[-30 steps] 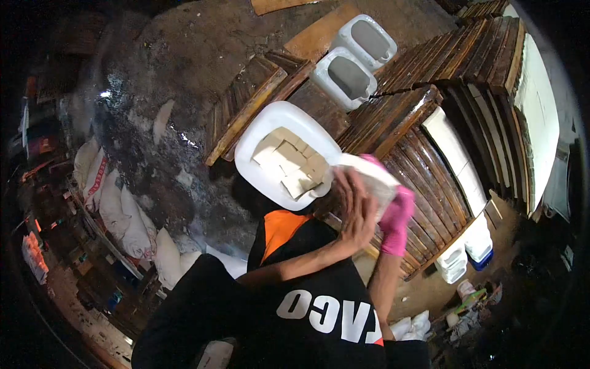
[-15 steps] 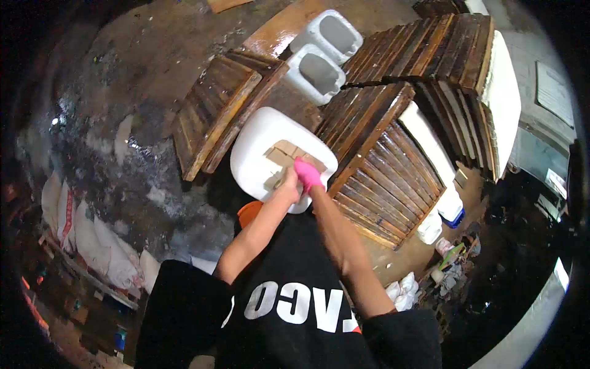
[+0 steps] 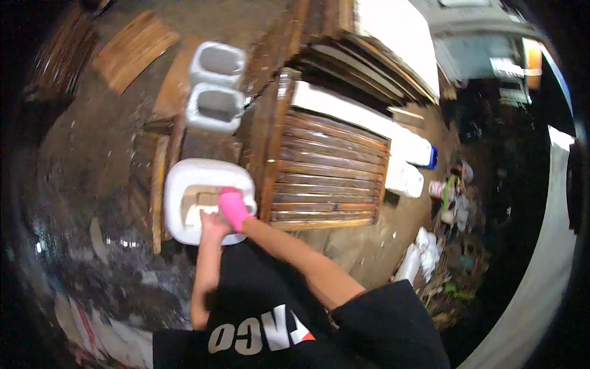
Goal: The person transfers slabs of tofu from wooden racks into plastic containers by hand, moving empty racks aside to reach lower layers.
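A white plastic tub point(image 3: 175, 190) with rounded corners holds several pale beige blocks point(image 3: 192, 212). Both hands reach into its right part, close together. My left hand point(image 3: 214, 226) is bare and rests against the blocks, its fingers blurred and partly hidden. My right hand point(image 3: 232, 208) wears a pink glove and lies just right of it, over the blocks, fingers bent and pressed together. Whatever lies under the glove is hidden.
Two cut-open white jugs point(image 3: 195, 114) stand behind the tub. A slatted wooden rack point(image 3: 332, 175) and stacked boards with white slabs point(image 3: 396, 43) are on the right. White containers point(image 3: 402, 178) sit beyond the rack. White sacks point(image 3: 117, 338) lie at lower left.
The view has swung right, so the tub sits further left and lower. My hands, earlier around a pale block-like item at the tub's right edge, are now down inside the tub.
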Demonstrator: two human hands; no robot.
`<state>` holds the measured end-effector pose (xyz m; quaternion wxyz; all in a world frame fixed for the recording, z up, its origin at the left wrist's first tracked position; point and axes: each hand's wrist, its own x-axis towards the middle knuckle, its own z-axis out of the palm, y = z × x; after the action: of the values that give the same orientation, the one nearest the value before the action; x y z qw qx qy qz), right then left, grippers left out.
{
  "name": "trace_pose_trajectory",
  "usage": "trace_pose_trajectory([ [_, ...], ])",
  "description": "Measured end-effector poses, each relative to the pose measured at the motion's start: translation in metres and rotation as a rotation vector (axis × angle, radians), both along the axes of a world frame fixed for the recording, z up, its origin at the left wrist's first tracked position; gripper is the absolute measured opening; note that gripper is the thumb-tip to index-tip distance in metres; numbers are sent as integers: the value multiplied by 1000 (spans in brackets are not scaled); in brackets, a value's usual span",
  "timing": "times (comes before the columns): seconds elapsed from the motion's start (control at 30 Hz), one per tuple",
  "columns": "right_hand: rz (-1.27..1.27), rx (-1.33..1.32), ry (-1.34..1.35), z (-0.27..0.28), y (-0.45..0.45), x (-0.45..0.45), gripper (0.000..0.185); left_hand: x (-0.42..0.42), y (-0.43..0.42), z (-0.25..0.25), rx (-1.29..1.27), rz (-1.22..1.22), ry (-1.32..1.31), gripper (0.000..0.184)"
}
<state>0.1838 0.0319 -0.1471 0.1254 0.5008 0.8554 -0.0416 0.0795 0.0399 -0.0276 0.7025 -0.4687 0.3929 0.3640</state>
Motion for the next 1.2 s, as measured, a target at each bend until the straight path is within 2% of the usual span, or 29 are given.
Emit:
trace_pose_trajectory([
  [0.03,-76,-43,-82,30,5,-8,19,3,-2,-16,-137,-98,168,77],
  [0.1,-198,-116,-80,64,11,-23,21,-8,-9,-53,14,-94,171,83],
  [0.13,-243,-192,28,81,17,-23,23,-13,-12,-69,88,-90,174,86],
  [0.17,-329,-320,504,83,21,-21,32,-9,0,-42,129,101,152,82],
  [0.2,-249,-597,528,160,48,2,26,-9,1,-47,162,59,287,79],
  [0.23,-237,-653,779,208,63,39,30,-30,-22,-99,462,-90,406,79],
  [0.27,-204,-702,1035,237,74,82,34,-14,0,-59,385,-153,483,77],
  [0.3,-205,-609,1080,235,92,133,36,11,22,-12,308,-212,564,75],
  [0.33,-207,-515,1124,231,116,191,38,19,24,-11,292,-191,683,70],
  [0.37,-334,-309,1146,248,136,263,36,18,20,-29,423,-253,818,64],
  [0.4,-484,59,1053,211,151,339,37,54,28,6,442,-218,1031,59],
  [0.43,-694,244,1042,172,171,425,39,86,38,29,375,-247,1219,57],
  [0.47,-1125,298,962,146,189,493,42,106,36,40,418,-375,1409,58],
  [0.5,-1220,414,1042,136,205,556,41,113,38,30,344,-565,1600,61],
  [0.53,-1197,534,1205,148,220,586,40,148,51,59,414,-573,1596,64],
  [0.57,-1144,515,902,153,230,605,39,159,49,50,409,-674,1671,65],
  [0.6,-1072,454,616,134,244,621,41,166,51,35,400,-776,1746,67],
  [0.67,-1047,554,112,104,259,599,42,181,57,30,299,-966,1810,67],
  [0.7,-1120,728,230,100,263,580,43,186,59,31,246,-1061,1836,67],
  [0.73,-1190,778,393,102,269,564,41,195,64,39,284,-1048,1834,65],
  [0.8,-1364,519,817,126,277,555,39,222,67,53,353,-1013,1802,63],
  [0.83,-1359,457,1072,117,281,562,39,227,68,58,413,-973,1767,60],
  [0.87,-1467,370,1301,111,288,575,41,226,69,61,424,-1020,1784,59],
  [0.93,-1261,-220,1875,114,274,622,40,223,69,64,439,-1108,1814,58],
  [1.03,-804,-191,1315,103,292,645,41,246,71,89,397,-990,1831,56],
  [1.13,-356,-140,749,89,306,646,44,224,54,65,427,-992,1841,51],
  [1.17,-690,-52,1229,136,294,612,38,223,52,65,467,-1003,1861,50],
  [1.2,-859,-200,1642,133,303,594,36,224,50,67,507,-1015,1881,49],
])
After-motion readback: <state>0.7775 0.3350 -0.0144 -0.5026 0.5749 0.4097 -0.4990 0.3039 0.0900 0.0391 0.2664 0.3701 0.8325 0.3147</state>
